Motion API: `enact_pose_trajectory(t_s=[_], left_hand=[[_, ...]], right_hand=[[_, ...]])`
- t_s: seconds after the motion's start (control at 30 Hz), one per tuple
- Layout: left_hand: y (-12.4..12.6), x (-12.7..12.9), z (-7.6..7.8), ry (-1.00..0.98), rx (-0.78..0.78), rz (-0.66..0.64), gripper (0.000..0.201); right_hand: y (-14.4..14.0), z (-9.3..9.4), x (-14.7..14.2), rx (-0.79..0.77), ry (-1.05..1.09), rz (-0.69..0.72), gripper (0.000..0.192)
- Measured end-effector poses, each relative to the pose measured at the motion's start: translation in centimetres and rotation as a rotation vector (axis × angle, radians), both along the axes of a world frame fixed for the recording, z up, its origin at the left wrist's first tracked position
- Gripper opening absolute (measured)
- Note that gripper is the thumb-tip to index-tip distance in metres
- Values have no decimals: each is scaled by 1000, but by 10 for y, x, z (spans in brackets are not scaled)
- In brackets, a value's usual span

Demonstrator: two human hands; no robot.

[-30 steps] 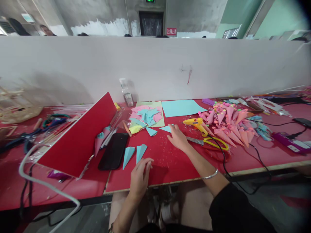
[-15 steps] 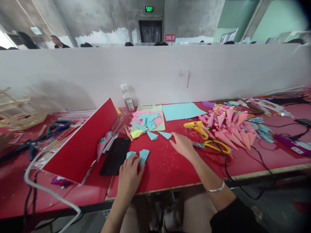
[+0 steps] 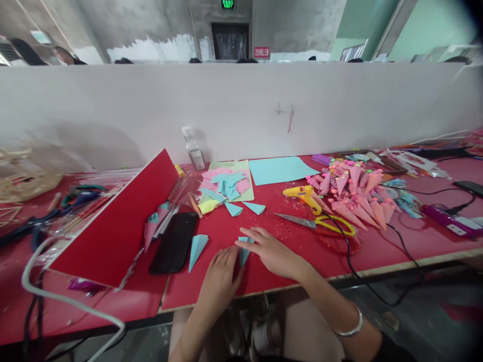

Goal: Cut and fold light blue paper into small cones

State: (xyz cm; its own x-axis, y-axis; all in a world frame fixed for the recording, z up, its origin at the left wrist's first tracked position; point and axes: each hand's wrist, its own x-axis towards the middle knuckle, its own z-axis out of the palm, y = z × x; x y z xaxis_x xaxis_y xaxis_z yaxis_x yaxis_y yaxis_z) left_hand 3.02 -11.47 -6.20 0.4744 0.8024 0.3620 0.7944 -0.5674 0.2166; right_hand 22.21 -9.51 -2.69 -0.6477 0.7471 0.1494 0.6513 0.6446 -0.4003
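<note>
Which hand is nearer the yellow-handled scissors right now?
Right. The right hand lies on the table just short of the scissors; the left hand sits farther off, on the right hand's far side.

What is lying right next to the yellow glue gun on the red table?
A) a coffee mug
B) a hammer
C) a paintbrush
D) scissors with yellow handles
D: the scissors with yellow handles lie just in front of the yellow glue gun on the red table, blades pointing left.
</note>
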Motion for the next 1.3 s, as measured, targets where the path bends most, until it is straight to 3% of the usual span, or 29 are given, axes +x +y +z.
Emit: enact_pose_trajectory(t_s=[0.23, 0.47, 0.57, 0.67, 0.73, 0.83, 0.9, 1.03, 1.17, 1.3], left_hand=[[-6, -6, 6, 130, -78, -88, 43], [-11, -11, 12, 220, -54, -152, 49], [-10, -5, 16, 220, -65, -153, 47], [-7, 2, 18, 188, -72, -156, 45], [-4, 6, 18, 174, -81, -153, 45], [-3, 9, 17, 172, -90, -139, 46], [-5, 9, 15, 175, -88, -113, 48], [-9, 10, 15, 219, -80, -54, 50], [-9, 11, 16, 249, -95, -47, 49], [-6, 11, 14, 216, -136, -40, 54]], right_hand=[[1, -4, 8, 144, -28, -84, 26], [-18, -18, 40, 33, 143, -173, 35], [-12, -14, 64, 79, 245, -372, 28], [7, -6, 95, 316, 256, -729, 25], [23, -3, 114, 419, 144, -957, 34], [44, -4, 130, 353, -88, -1145, 56], [53, -8, 132, 248, -203, -1154, 56], [64, -15, 132, 137, -319, -1025, 34], [62, -6, 139, 237, -282, -973, 35], [41, 19, 138, 298, -205, -950, 37]])
